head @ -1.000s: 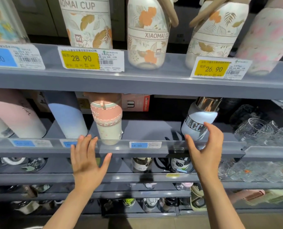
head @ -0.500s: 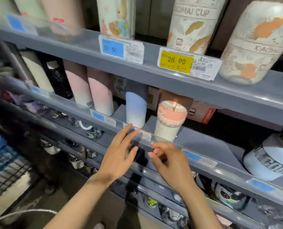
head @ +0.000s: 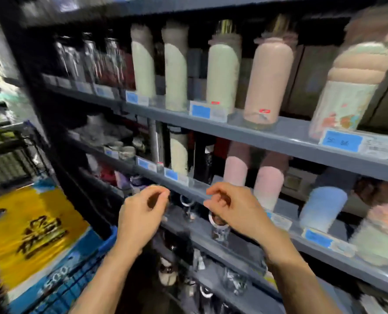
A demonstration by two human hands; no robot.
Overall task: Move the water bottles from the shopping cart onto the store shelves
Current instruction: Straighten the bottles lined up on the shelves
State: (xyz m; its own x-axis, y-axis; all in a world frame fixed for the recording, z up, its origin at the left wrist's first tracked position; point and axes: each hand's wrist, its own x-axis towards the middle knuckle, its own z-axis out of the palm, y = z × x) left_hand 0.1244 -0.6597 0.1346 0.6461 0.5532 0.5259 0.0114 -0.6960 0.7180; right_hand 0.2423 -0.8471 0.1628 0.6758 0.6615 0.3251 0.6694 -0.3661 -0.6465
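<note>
Both hands hover empty before the shelving: the left hand with fingers loosely curled toward the thumb, gripping nothing, and the right hand at its three o'clock, likewise loosely curled and holding nothing. The grey store shelves fill the view from twelve to four o'clock, with water bottles standing upright on them, among them a pink bottle at one o'clock and a blue bottle at three. The shopping cart sits at eight o'clock, holding a blurred yellow-and-blue package.
</note>
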